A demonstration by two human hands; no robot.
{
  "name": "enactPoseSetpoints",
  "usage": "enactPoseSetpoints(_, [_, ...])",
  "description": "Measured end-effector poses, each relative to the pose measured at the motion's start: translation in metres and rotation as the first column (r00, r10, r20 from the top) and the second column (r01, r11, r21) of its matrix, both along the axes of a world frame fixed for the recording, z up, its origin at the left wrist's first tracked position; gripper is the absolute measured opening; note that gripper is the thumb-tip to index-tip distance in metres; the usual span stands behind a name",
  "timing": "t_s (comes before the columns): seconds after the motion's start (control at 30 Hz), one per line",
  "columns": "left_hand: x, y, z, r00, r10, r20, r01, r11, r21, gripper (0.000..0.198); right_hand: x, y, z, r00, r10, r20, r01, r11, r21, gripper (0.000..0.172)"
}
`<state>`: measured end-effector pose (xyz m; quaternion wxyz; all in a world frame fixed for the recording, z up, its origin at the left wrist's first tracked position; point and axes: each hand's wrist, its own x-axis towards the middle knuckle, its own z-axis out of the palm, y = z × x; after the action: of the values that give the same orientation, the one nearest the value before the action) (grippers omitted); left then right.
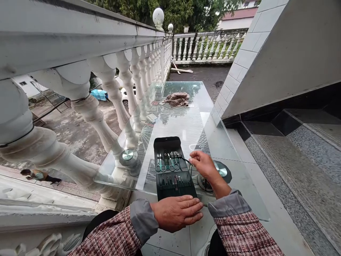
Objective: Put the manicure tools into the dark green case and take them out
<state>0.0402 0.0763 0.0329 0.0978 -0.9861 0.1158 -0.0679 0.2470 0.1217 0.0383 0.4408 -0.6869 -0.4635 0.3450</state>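
Note:
A dark manicure case [167,145] lies unfolded near the front edge of the glass table [226,149]. Green-handled scissors [160,167], clippers and other small metal tools sit in its slots. My left hand [178,212] rests flat over the case's near edge, palm down, fingers stretched to the right. Just right of the case, my right hand [202,163] is raised with thumb and fingers pinched on a thin dark strap or cord, which hangs beside the case.
A crumpled brown cloth [177,99] and a small card [152,118] lie farther back on the glass. White balusters [106,96] run along the left. Granite steps [293,156] rise on the right. A person [39,175] is below, beyond the railing.

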Motion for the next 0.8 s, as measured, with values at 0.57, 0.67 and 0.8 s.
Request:
enactPoseSetpoints(0.57, [-0.001,0.001,-0.005,0.999,-0.006,0.033,0.004,0.999,0.051,0.043,0.058,-0.035,-0.006,0.985,-0.024,0.173,0.05,0.988,-0.144,0.023])
enactPoseSetpoints(0.67, [-0.001,0.001,-0.005,0.999,-0.007,0.037,0.004,0.998,0.067,0.043,0.054,-0.035,-0.004,0.964,-0.015,0.267,0.057,0.987,-0.149,0.018])
enactPoseSetpoints(0.8, [-0.001,0.001,-0.006,0.999,-0.02,0.045,0.017,0.998,0.068,0.041,0.053,-0.037,-0.002,0.929,0.001,0.371,0.057,0.988,-0.143,0.011])
